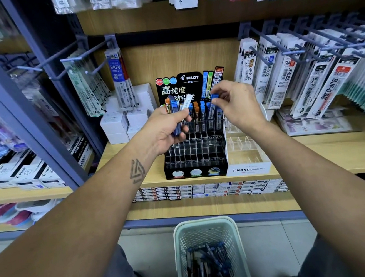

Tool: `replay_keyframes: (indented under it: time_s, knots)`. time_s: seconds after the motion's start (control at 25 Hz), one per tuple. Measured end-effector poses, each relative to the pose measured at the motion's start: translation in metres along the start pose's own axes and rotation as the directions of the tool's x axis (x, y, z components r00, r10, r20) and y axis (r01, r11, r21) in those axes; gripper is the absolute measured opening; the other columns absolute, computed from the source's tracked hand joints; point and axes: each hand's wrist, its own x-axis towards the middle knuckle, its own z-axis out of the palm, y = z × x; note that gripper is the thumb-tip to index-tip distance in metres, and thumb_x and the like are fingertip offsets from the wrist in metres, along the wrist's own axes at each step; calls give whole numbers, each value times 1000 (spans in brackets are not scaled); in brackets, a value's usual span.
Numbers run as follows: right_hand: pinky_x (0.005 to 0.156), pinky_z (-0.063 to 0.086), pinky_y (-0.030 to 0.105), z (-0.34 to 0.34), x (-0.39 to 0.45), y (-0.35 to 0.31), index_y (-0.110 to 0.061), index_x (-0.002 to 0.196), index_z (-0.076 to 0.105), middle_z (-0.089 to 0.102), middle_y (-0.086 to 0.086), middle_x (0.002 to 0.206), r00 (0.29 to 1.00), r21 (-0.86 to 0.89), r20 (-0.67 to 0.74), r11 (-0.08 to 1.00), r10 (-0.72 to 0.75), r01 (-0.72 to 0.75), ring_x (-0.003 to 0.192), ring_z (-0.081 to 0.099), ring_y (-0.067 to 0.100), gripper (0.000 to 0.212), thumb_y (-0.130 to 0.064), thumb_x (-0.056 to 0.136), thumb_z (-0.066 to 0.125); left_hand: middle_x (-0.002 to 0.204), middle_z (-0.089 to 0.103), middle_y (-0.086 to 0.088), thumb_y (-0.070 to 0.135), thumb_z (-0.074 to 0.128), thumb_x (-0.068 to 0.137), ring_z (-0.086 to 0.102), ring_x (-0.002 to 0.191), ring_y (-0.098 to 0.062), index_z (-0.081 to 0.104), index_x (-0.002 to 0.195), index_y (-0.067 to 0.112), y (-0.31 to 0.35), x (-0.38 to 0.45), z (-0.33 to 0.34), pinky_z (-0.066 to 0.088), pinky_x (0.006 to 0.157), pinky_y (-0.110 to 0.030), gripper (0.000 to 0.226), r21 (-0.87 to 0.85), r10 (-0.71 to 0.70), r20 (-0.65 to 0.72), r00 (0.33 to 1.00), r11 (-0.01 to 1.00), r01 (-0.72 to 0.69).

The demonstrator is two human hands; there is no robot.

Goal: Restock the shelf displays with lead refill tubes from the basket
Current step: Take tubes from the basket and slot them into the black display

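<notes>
A black Pilot lead display (194,150) with clear tiered slots stands on the wooden shelf; its back row holds several orange and blue capped tubes. My left hand (164,129) grips a bunch of lead refill tubes (175,114) in front of the display's left side. My right hand (237,104) pinches one blue-capped tube (214,105) by its top, above the back row's right end. On the floor below sits a pale green basket (183,252) holding several more dark and blue tubes.
A clear Mono graph tray (244,151) stands right of the display. White boxes (116,125) are stacked on its left. Refill packs hang from hooks (283,74) on both sides and overhead. Boxes line the lower shelf (205,189).
</notes>
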Motion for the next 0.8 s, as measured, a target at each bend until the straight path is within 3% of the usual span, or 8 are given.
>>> replay_keyframes:
  time_s: [0.16,0.24,0.4,0.6,0.68,0.8]
  knots:
    - [73,46,9,-9,-2,3,-24,94,69,65,-12,86,996,70,85,996,41,-47,80,59,-2,21,-5,87,75,76,67,-5,14,65,97,53,53,-14,60,123,1,-2,2,-2,40,42,-22,30,1,-14,-1,1000,1000,14]
    - [77,49,14,-12,-6,10,-23,94,70,66,-10,86,988,27,150,999,41,-45,81,60,2,21,-3,87,74,76,67,-5,13,65,97,53,53,-14,60,123,1,-4,2,-1,41,42,-22,29,8,-23,-1,1000,1000,23]
    - [88,53,28,-9,-14,21,-18,105,73,68,-6,91,987,-84,149,996,53,-40,87,63,11,21,-6,88,75,78,66,-7,13,65,97,53,54,-15,60,119,4,-7,0,5,41,42,-21,25,34,-37,7,999,999,37]
    - [89,53,29,2,-17,31,-15,107,74,73,2,101,989,-193,151,981,10,20,91,65,16,20,-8,88,74,78,67,-6,13,65,97,53,53,-14,59,115,7,-12,-1,10,41,42,-22,19,61,-51,32,998,997,49]
    - [89,54,34,7,-18,34,-15,107,75,72,3,104,988,-254,155,965,-27,66,94,66,20,18,-10,89,73,76,67,-6,13,65,97,53,53,-14,58,116,7,-13,0,10,41,43,-22,21,68,-57,32,998,996,55]
    - [85,50,31,9,-18,37,-14,109,76,67,2,108,987,-295,156,952,-35,80,96,64,22,18,-12,91,71,76,67,-5,13,65,97,54,53,-14,59,111,10,-16,0,11,41,42,-23,16,83,-65,45,997,995,61]
